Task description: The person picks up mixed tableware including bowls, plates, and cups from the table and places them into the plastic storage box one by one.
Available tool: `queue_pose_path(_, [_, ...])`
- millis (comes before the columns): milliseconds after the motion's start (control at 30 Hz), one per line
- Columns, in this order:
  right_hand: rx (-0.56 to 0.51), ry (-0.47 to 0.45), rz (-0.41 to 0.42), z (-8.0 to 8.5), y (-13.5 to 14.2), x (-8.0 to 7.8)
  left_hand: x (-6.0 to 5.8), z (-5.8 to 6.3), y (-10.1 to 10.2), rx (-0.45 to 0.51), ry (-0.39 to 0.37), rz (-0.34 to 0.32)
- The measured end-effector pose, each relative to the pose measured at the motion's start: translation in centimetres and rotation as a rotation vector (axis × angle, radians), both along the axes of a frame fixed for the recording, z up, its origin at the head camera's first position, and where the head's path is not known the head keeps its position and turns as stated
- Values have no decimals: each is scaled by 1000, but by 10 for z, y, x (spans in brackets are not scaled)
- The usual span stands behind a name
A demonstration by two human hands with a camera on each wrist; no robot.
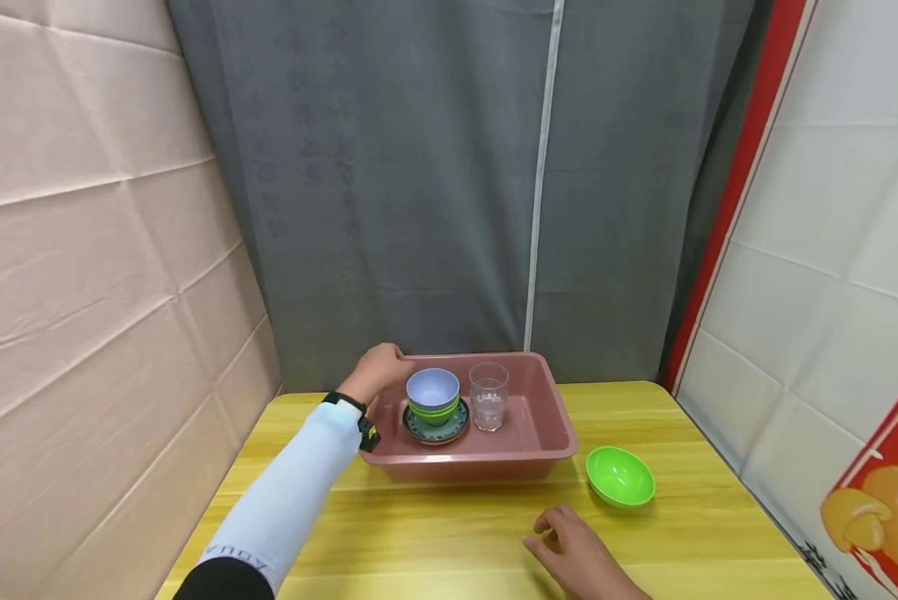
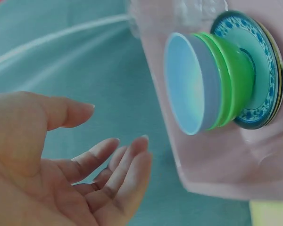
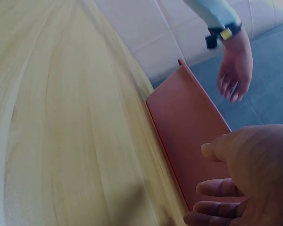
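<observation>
My left hand (image 1: 383, 372) hovers over the back left corner of a pink plastic basin (image 1: 464, 468). In the left wrist view its fingers are loosely bent, with nothing between them and the thumb. Inside the basin, a blue bowl (image 1: 433, 388) is nested in green bowls (image 2: 236, 80), which stand on patterned plates (image 1: 456, 427). A clear glass (image 1: 489, 397) stands right of that stack. My right hand (image 1: 579, 554) is above the table in front of the basin, fingers relaxed and holding nothing. A separate green bowl (image 1: 620, 477) sits on the table, beyond this hand.
The basin stands on a yellow wood-grain table (image 1: 433, 533), near its back edge. Behind it hangs a grey curtain (image 1: 418, 183). A pale cloth wall (image 1: 103, 275) is at the left, and a white panel (image 1: 831, 250) with red trim is at the right.
</observation>
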State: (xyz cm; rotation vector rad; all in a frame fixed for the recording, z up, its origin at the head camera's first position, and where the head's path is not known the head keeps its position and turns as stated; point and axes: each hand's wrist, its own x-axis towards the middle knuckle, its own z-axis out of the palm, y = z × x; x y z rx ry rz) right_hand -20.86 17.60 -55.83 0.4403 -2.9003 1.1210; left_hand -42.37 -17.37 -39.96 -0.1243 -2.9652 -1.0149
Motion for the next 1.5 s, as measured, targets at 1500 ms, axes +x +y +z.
queue_pose_path(1500, [-4,107,-35,4,5,-7,200,-140,-27,-190,222,-328])
